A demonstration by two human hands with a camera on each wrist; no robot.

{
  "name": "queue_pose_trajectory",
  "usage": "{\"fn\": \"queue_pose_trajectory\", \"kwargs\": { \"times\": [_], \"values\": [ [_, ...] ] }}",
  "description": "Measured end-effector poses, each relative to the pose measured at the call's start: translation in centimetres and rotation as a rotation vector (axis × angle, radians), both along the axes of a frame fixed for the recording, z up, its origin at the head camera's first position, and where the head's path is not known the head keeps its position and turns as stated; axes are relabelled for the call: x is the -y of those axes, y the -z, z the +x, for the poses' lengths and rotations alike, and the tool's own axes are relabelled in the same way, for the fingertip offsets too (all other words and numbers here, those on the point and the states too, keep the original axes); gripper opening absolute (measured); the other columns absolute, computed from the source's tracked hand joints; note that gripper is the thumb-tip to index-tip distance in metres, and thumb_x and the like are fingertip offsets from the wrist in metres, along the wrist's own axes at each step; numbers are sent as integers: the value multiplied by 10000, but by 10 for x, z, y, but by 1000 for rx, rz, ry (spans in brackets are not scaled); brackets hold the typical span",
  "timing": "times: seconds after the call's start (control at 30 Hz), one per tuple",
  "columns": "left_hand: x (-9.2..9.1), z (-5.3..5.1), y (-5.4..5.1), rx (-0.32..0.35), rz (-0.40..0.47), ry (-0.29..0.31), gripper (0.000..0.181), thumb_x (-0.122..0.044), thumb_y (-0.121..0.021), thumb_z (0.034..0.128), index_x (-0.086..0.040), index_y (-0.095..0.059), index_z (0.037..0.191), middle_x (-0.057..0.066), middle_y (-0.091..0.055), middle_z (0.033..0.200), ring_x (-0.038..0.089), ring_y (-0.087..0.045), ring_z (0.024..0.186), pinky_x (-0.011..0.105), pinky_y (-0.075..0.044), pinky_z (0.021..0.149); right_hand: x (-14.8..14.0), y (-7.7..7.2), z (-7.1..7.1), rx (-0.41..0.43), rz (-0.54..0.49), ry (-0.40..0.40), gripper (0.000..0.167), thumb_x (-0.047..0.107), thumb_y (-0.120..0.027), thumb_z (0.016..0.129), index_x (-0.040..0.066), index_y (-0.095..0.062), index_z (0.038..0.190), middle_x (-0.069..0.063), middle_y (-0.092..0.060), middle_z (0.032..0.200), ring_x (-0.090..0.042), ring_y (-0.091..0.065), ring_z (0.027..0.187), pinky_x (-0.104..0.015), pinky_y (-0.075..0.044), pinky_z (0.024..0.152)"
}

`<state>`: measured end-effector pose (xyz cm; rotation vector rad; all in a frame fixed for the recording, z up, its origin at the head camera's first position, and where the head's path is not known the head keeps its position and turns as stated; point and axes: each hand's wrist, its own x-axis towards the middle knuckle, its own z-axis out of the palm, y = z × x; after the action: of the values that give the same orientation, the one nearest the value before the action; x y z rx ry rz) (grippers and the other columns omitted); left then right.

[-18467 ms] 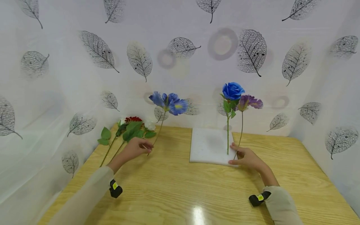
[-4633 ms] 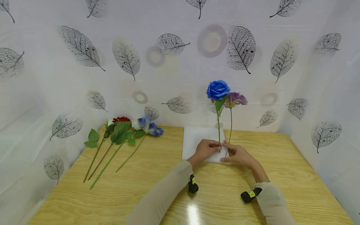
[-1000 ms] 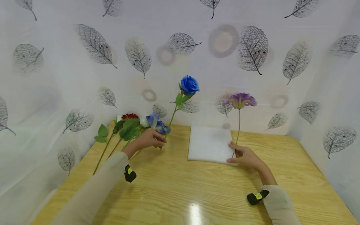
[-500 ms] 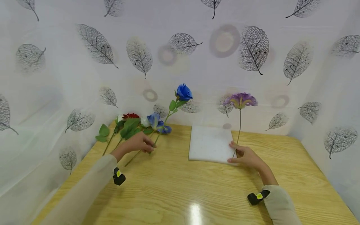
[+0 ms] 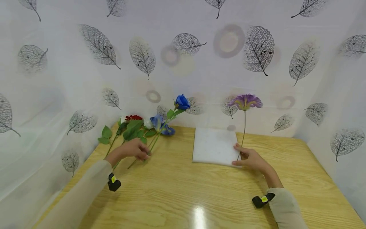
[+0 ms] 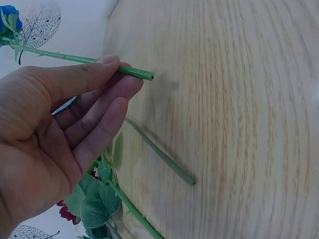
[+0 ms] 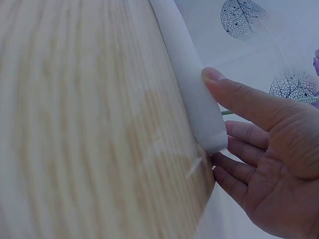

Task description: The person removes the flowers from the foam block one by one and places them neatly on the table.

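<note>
My left hand [image 5: 133, 149] pinches the lower stem of a blue rose [image 5: 182, 102] between thumb and fingers. In the left wrist view the rose's green stem end [image 6: 137, 72] pokes out past the fingertips, above the tabletop. The rose leans right over a blue iris [image 5: 158, 122] lying on the table. My right hand [image 5: 253, 158] holds the near right corner of a white foam board [image 5: 213, 146], thumb on its front edge and fingers at its right side. A purple flower [image 5: 246, 101] stands upright in the board near that corner, its stem passing between thumb and fingers.
Beside the iris lie a red flower [image 5: 133, 117], a white flower [image 5: 147, 123] and green leafy stems [image 5: 132, 128] at the table's back left. The wooden table [image 5: 177, 190] is bounded behind by a leaf-patterned curtain [image 5: 197, 73].
The blue rose, earlier upright in the board, has come out and moved left in my left hand, now lower and more tilted. The iris went from that hand to the table earlier.
</note>
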<state>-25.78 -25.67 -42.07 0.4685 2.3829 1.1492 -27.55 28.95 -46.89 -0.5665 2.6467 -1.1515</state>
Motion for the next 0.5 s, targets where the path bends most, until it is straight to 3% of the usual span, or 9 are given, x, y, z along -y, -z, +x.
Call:
{"fn": "queue_pose_trajectory", "kwargs": {
  "times": [0.13, 0.2, 0.3, 0.4, 0.5],
  "values": [
    [4, 2, 4, 22, 11, 9, 255, -60, -713, 938, 91, -732, 1143, 252, -715, 1185, 234, -747, 875, 396, -629, 808, 0, 0, 1, -2, -7, 0, 871, 290, -833, 861, -38, -381, 1529, -243, -262, 1619, -440, -278, 1496, -82, -321, 1070],
    [5, 3, 4, 25, 16, 15, 242, -52, -712, 934, 90, -739, 1127, 229, -734, 1141, 186, -720, 805, 376, -619, 770, 0, 0, 1, -5, -8, -5, 869, 285, -833, 862, -43, -381, 1527, -249, -264, 1615, -444, -281, 1490, -63, -320, 1053],
    [4, 5, 4, 30, 17, 34, 170, -40, -699, 938, 99, -752, 1022, 109, -728, 875, 94, -555, 636, 313, -527, 672, 2, -1, 1, -11, -6, -6, 863, 278, -832, 864, -46, -382, 1525, -253, -274, 1610, -446, -298, 1477, -236, -374, 1130],
    [3, 7, 3, 47, 22, 65, 174, -28, -678, 950, 116, -679, 852, 9, -517, 648, 101, -357, 560, 317, -390, 627, 2, -2, 1, -12, -7, -12, 851, 264, -827, 870, -47, -379, 1525, -254, -283, 1607, -454, -311, 1469, -437, -367, 1149],
    [2, 8, 3, 51, 28, 77, 168, -21, -685, 943, 118, -673, 849, 6, -557, 654, 76, -435, 561, 299, -428, 622, 3, -3, 1, 0, -30, -11, 843, 237, -828, 869, -49, -380, 1523, -246, -284, 1608, -445, -312, 1472, -510, -343, 1144]
  ]
}}
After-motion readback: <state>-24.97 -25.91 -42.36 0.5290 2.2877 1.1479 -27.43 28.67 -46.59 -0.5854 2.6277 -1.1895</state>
